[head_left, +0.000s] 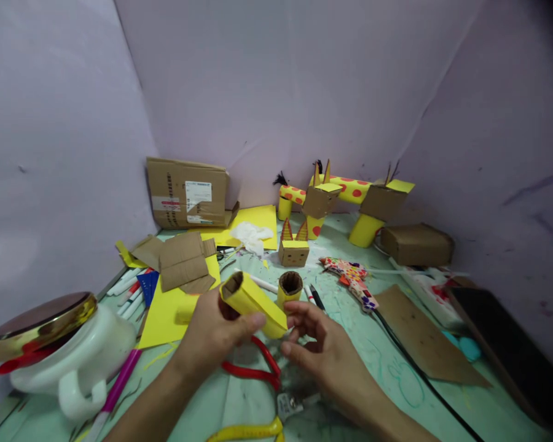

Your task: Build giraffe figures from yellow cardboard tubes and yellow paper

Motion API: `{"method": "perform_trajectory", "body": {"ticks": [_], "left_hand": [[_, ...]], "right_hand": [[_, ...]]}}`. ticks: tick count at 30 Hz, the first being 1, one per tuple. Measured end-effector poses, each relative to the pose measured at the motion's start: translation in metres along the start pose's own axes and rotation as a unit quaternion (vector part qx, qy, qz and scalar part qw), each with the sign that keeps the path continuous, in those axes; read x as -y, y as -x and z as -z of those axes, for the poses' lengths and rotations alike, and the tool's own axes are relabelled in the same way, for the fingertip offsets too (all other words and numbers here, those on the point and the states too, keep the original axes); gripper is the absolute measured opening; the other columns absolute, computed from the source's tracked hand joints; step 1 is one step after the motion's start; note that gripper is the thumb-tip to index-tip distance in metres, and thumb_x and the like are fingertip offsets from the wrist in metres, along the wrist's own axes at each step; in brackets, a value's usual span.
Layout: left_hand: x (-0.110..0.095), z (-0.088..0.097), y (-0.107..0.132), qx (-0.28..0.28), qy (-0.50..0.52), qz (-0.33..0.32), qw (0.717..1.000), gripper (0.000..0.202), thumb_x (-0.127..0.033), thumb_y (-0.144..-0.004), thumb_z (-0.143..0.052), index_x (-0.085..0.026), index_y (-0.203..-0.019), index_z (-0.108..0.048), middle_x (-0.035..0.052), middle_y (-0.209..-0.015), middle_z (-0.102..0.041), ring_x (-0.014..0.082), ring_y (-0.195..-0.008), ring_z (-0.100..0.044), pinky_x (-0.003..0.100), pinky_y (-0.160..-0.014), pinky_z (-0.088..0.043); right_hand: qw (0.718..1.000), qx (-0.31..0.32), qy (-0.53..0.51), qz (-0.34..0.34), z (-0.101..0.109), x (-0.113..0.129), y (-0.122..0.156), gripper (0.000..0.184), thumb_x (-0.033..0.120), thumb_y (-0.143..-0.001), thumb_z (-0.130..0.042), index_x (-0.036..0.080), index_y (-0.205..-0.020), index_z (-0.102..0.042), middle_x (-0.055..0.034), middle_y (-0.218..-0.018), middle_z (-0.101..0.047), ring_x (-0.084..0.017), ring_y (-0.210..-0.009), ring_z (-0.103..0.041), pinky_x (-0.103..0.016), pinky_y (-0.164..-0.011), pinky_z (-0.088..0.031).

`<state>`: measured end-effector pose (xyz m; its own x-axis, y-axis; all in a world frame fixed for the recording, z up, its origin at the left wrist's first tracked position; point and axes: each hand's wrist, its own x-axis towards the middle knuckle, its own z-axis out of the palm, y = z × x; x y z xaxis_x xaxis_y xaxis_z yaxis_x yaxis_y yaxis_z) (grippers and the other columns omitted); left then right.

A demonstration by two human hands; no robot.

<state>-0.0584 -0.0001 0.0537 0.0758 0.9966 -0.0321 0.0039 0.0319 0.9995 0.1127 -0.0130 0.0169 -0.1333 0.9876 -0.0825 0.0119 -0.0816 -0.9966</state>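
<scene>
My left hand point(212, 334) grips a yellow-covered cardboard tube point(255, 304), tilted with its open end up and to the left. Close to the tube's lower right end is my right hand point(320, 344), its fingers bent and apart, with nothing visible in them. Just behind stands a second, short yellow tube point(289, 288), upright. Red-handled scissors point(258, 368) lie below the held tube. Farther back sits a small cardboard head point(295, 250) with pointed striped ears. Another yellow tube point(185, 310) is partly covered by my left hand.
Cardboard giraffe-like figures point(350, 190) with red dots stand at the back. To the left are a white mug point(83, 350), cardboard scraps point(184, 261) and yellow paper point(159, 319). A glue gun point(354, 279) with a black cord and a dark phone point(502, 350) lie on the right.
</scene>
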Motion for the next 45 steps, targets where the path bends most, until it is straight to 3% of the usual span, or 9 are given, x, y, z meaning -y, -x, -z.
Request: {"method": "perform_trajectory", "body": {"ticks": [5,9,13,17,20,24,30,34,45], "left_hand": [[0.013,0.002,-0.008,-0.001,0.185,0.096,0.978,0.039,-0.031,-0.048,-0.084,-0.012,-0.076,-0.065,-0.0013,-0.051,-0.058,0.0086,-0.043,-0.049,0.017,-0.037,-0.039],[0.02,-0.01,-0.002,0.019,0.215,0.108,0.97,0.037,-0.029,-0.051,-0.084,-0.011,-0.079,-0.068,0.0012,-0.055,-0.061,0.0086,-0.046,-0.052,0.016,-0.04,-0.041],[0.024,-0.02,0.003,0.034,0.199,0.122,0.972,0.033,-0.031,-0.051,-0.082,-0.01,-0.072,-0.068,0.0034,-0.056,-0.062,0.0097,-0.047,-0.052,0.019,-0.044,-0.043],[0.021,-0.012,0.0,-0.082,0.156,0.06,0.983,0.046,-0.033,-0.052,-0.082,-0.017,-0.092,-0.064,0.0031,-0.085,-0.066,0.0126,-0.062,-0.057,0.019,-0.046,-0.044],[0.015,-0.001,-0.004,-0.133,0.077,0.02,0.988,0.034,-0.037,-0.056,-0.08,-0.015,-0.076,-0.063,-0.0027,-0.066,-0.058,0.0065,-0.053,-0.047,0.013,-0.041,-0.037],[0.01,-0.001,-0.005,-0.079,0.105,0.102,0.986,0.029,-0.037,-0.06,-0.077,-0.011,-0.065,-0.064,-0.0009,-0.06,-0.057,0.0076,-0.051,-0.047,0.017,-0.045,-0.043],[0.015,-0.013,-0.008,-0.091,0.195,0.22,0.951,0.015,-0.006,-0.069,-0.059,-0.01,-0.081,-0.067,0.0069,-0.075,-0.068,0.0168,-0.061,-0.061,0.028,-0.05,-0.052],[0.022,-0.01,-0.013,-0.09,0.217,0.217,0.947,0.017,0.003,-0.065,-0.055,-0.009,-0.072,-0.065,0.0044,-0.064,-0.066,0.0116,-0.051,-0.058,0.021,-0.045,-0.049],[0.027,-0.012,-0.014,-0.073,0.236,0.193,0.95,0.009,-0.001,-0.06,-0.063,-0.009,-0.057,-0.062,0.0037,-0.052,-0.062,0.0107,-0.047,-0.054,0.019,-0.044,-0.045]], "right_hand": [[0.981,0.03,-0.171,-0.088,0.001,0.014,0.004,0.056,0.024,-0.056,-0.077,0.02,-0.103,-0.049,0.0013,-0.081,-0.065,-0.006,-0.043,-0.053,-0.015,-0.034,-0.041],[0.967,0.041,-0.226,-0.108,-0.002,0.014,0.007,0.058,0.026,-0.054,-0.078,0.018,-0.101,-0.046,0.0009,-0.078,-0.068,-0.008,-0.038,-0.057,-0.016,-0.032,-0.043],[0.967,-0.011,-0.24,-0.084,-0.002,0.012,0.008,0.048,0.03,-0.057,-0.076,0.017,-0.094,-0.047,0.0064,-0.056,-0.063,-0.008,-0.034,-0.054,-0.015,-0.032,-0.041],[0.986,-0.094,-0.139,-0.002,0.003,0.01,0.011,0.033,0.026,-0.061,-0.072,0.018,-0.085,-0.05,0.0081,-0.048,-0.056,-0.007,-0.036,-0.05,-0.016,-0.036,-0.039],[0.988,-0.113,-0.056,0.085,0.005,0.009,0.014,0.025,0.022,-0.068,-0.067,0.019,-0.088,-0.052,0.0051,-0.053,-0.06,-0.008,-0.042,-0.05,-0.017,-0.04,-0.038],[0.984,-0.105,-0.028,0.143,0.005,0.01,0.019,0.029,0.017,-0.071,-0.064,0.022,-0.098,-0.053,0.0021,-0.063,-0.067,-0.009,-0.047,-0.054,-0.018,-0.044,-0.042],[0.953,-0.099,-0.05,0.281,0.005,0.01,0.025,0.037,0.008,-0.073,-0.061,0.027,-0.103,-0.05,-0.0033,-0.101,-0.067,-0.007,-0.051,-0.054,-0.021,-0.049,-0.048],[0.941,-0.142,-0.02,0.306,0.009,0.006,0.022,0.025,0.008,-0.079,-0.056,0.027,-0.095,-0.054,-0.0011,-0.091,-0.063,-0.008,-0.053,-0.053,-0.022,-0.049,-0.048],[0.922,-0.089,0.029,0.376,0.011,0.006,0.02,0.022,0.001,-0.078,-0.048,0.022,-0.083,-0.056,-0.0041,-0.083,-0.063,-0.012,-0.062,-0.059,-0.022,-0.052,-0.05]]}}
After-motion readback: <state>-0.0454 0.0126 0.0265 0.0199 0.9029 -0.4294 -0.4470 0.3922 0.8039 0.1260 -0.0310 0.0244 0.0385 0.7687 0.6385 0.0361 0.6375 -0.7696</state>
